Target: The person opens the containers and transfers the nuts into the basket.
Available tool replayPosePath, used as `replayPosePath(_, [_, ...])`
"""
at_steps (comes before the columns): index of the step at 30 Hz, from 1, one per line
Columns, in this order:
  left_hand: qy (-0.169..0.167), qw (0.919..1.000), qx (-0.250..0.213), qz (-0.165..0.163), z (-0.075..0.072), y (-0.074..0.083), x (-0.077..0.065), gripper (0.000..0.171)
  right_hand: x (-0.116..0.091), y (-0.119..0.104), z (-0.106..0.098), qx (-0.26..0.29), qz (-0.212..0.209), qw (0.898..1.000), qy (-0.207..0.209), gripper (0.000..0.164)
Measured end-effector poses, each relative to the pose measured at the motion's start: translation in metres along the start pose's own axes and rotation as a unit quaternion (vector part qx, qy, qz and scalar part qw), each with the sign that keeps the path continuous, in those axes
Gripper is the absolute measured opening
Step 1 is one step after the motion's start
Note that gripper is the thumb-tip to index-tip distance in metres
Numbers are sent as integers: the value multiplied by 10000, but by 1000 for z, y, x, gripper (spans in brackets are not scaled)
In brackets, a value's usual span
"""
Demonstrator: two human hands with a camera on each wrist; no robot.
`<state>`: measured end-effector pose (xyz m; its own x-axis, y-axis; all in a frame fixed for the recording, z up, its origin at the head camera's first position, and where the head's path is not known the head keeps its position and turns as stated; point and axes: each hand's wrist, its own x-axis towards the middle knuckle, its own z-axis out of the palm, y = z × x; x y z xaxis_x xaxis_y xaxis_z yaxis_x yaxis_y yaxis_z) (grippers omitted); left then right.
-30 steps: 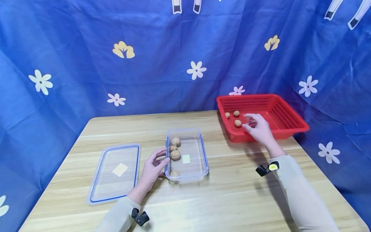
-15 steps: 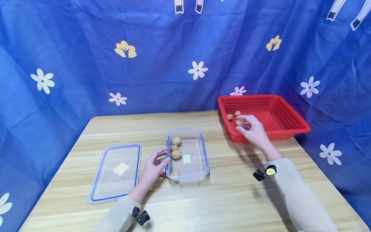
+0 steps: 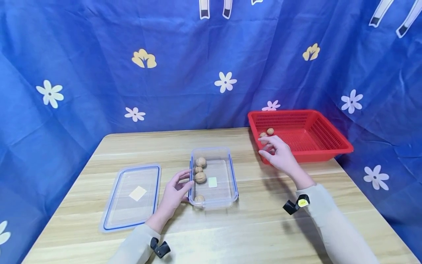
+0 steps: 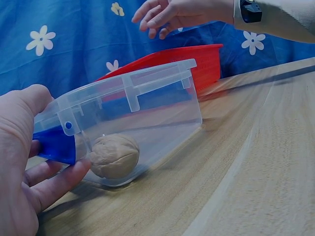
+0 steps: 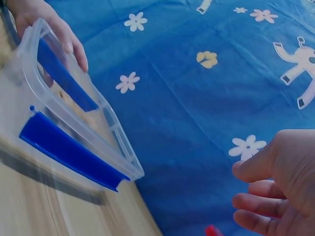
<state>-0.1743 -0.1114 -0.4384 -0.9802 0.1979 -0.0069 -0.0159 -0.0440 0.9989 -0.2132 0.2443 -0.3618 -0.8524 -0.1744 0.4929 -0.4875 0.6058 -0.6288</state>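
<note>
A clear plastic food container (image 3: 220, 203) with blue side latches stands on the table, with several walnuts (image 3: 200, 178) along its left side. My left hand (image 3: 172, 194) holds its left side, thumb at the rim and fingers by the blue latch (image 4: 56, 145). One walnut (image 4: 115, 156) shows through the wall in the left wrist view. My right hand (image 3: 279, 154) hovers over the near left rim of a red basket (image 3: 324, 156), fingers loosely bent. Nothing shows between those fingers (image 5: 258, 204) in the right wrist view. Walnuts (image 3: 270, 131) lie at the basket's left, partly hidden by the hand.
The container's flat clear lid (image 3: 132, 198), edged with a blue seal, lies on the wooden table (image 3: 250, 231) left of my left hand. A blue patterned curtain (image 3: 178, 91) hangs behind the table and along its sides.
My right hand has moved left and toward me, from inside the basket to its near left rim. The walnuts in the basket have shifted slightly. My left hand stays on the container.
</note>
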Motion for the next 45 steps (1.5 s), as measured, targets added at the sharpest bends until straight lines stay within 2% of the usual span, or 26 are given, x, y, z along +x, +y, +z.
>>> replayPosePath(10, [17,9998,-161,66,0,1,-1,48,-4,-13,18,54,-228,9990,-372,38])
replayPosePath(22, [113,9999,-48,-81,0,-2,-1,48,-7,-20,47,370,-683,9953,-571,35])
replayPosePath(33, [55,10000,-54,-45,1,0,-1,49,-7,-30,64,586,-777,9907,-947,35])
replayPosePath(36, [60,10000,-41,-18,0,-2,0,49,-8,-31,67,583,-741,9898,-1067,35])
replayPosePath(45, [195,9998,79,46,-5,-23,11,46,-9,-38,78,631,-947,9846,-1325,36])
